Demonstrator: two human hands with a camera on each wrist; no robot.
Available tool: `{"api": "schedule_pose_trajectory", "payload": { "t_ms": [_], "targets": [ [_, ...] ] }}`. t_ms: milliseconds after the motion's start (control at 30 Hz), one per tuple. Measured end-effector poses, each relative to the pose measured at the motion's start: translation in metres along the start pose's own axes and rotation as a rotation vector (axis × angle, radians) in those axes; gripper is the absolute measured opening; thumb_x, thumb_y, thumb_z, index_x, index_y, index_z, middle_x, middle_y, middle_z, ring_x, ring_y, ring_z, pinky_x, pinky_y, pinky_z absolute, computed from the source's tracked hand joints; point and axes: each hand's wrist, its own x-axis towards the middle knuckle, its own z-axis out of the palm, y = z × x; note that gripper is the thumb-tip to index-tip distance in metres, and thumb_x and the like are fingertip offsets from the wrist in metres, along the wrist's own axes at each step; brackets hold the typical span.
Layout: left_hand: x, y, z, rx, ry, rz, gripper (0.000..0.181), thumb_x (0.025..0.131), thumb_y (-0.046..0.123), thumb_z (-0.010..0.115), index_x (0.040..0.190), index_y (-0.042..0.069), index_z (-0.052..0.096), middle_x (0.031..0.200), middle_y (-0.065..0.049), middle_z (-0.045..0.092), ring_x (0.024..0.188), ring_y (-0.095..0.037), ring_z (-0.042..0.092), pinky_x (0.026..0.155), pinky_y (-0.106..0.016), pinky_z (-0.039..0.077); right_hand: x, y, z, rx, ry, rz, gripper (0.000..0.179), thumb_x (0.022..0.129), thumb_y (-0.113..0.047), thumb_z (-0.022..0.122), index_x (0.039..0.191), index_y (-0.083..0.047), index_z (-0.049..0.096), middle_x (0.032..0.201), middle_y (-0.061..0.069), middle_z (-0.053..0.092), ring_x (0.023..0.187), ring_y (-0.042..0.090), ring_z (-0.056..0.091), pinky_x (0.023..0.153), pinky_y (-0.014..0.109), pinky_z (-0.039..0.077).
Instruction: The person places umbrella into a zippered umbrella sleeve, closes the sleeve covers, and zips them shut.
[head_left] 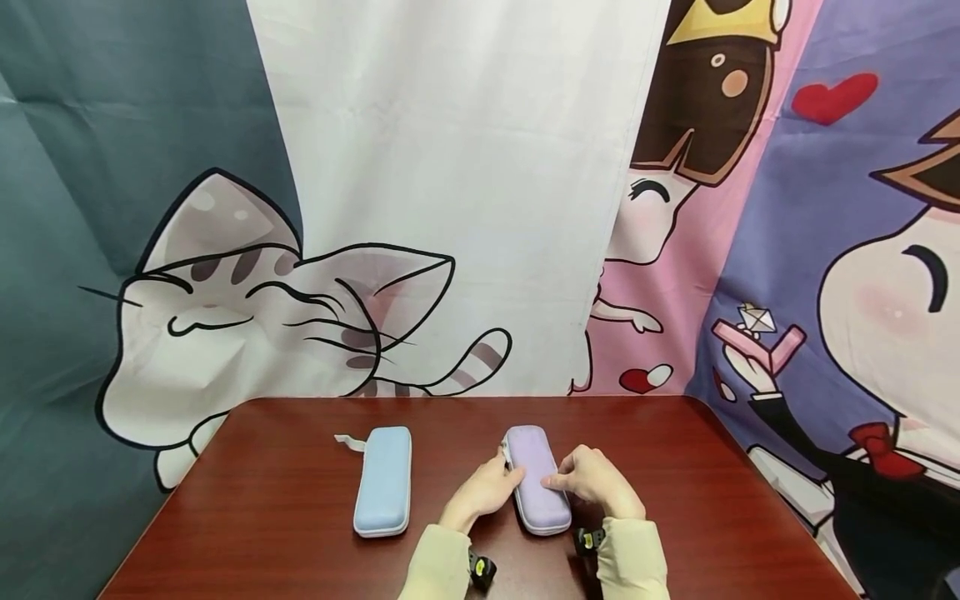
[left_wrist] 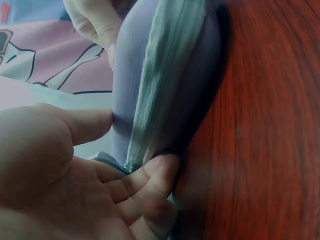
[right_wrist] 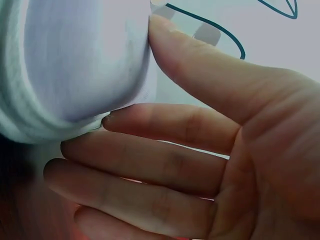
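Observation:
A light purple zippered hard case [head_left: 531, 446] lies on the table between my hands. My left hand [head_left: 483, 487] holds its left side, thumb on the top face. In the left wrist view, the fingers curl at the far end of the pale zipper band [left_wrist: 165, 65], near the zip pull, which they largely hide. Across from it, my right hand [head_left: 596, 479] grips the right side. Its thumb presses the lid, and in the right wrist view the index fingertip touches the rim of the case [right_wrist: 85, 55]. The case looks closed.
A light blue zippered case [head_left: 383, 483] lies to the left, with a pale strap [head_left: 349, 442] sticking out at its upper left. Both stand on a dark red wooden table [head_left: 285, 500]. Behind its far edge hangs a cartoon-printed cloth [head_left: 465, 167].

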Motion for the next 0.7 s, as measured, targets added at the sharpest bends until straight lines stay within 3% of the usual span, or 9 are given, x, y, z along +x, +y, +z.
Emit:
{"api": "schedule_pose_trajectory", "payload": {
  "t_ms": [133, 400, 500, 633, 700],
  "targets": [
    [0.000, -0.002, 0.002, -0.036, -0.018, -0.003, 0.063, 0.100, 0.025, 0.051, 0.144, -0.015, 0.029, 0.143, -0.026, 0.044, 0.131, -0.034, 0.043, 0.105, -0.050, 0.034, 0.000, -0.001, 0.002, 0.001, 0.000, 0.000, 0.025, 0.079, -0.034, 0.080, 0.067, -0.015, 0.071, 0.059, -0.003, 0.058, 0.056, 0.013, 0.050, 0.053, 0.031, 0.043],
    [0.003, -0.004, 0.007, 0.029, 0.045, -0.030, 0.049, 0.102, 0.025, 0.047, 0.136, -0.010, 0.047, 0.129, -0.025, 0.055, 0.123, -0.038, 0.050, 0.099, -0.053, 0.039, -0.001, 0.000, 0.001, 0.039, 0.001, 0.061, 0.025, 0.079, -0.034, 0.080, 0.072, -0.011, 0.072, 0.061, 0.002, 0.062, 0.056, 0.014, 0.052, 0.055, 0.032, 0.044],
    [0.002, -0.006, 0.007, 0.045, 0.062, 0.000, 0.037, 0.101, 0.025, 0.050, 0.121, -0.005, 0.059, 0.105, -0.015, 0.064, 0.101, -0.029, 0.060, 0.088, -0.046, 0.046, -0.003, 0.002, 0.001, 0.042, 0.008, 0.058, 0.022, 0.081, -0.031, 0.078, 0.075, -0.010, 0.073, 0.064, 0.001, 0.063, 0.058, 0.014, 0.053, 0.056, 0.032, 0.045],
    [-0.003, -0.008, 0.001, 0.071, 0.049, 0.025, 0.018, 0.097, 0.020, 0.055, 0.097, 0.005, 0.065, 0.072, -0.002, 0.059, 0.067, -0.015, 0.054, 0.065, -0.036, 0.044, -0.005, 0.002, 0.001, 0.036, 0.046, 0.042, 0.018, 0.084, -0.028, 0.075, 0.083, -0.010, 0.074, 0.074, -0.001, 0.067, 0.064, 0.014, 0.057, 0.062, 0.035, 0.048],
    [-0.008, -0.007, -0.005, 0.078, 0.025, 0.017, 0.018, 0.096, 0.018, 0.056, 0.098, 0.004, 0.067, 0.067, 0.000, 0.059, 0.061, -0.013, 0.054, 0.062, -0.034, 0.043, -0.007, 0.001, 0.002, 0.013, 0.080, 0.041, 0.017, 0.085, -0.027, 0.074, 0.087, -0.010, 0.075, 0.080, -0.001, 0.069, 0.070, 0.014, 0.060, 0.067, 0.038, 0.050]
  ]
}}
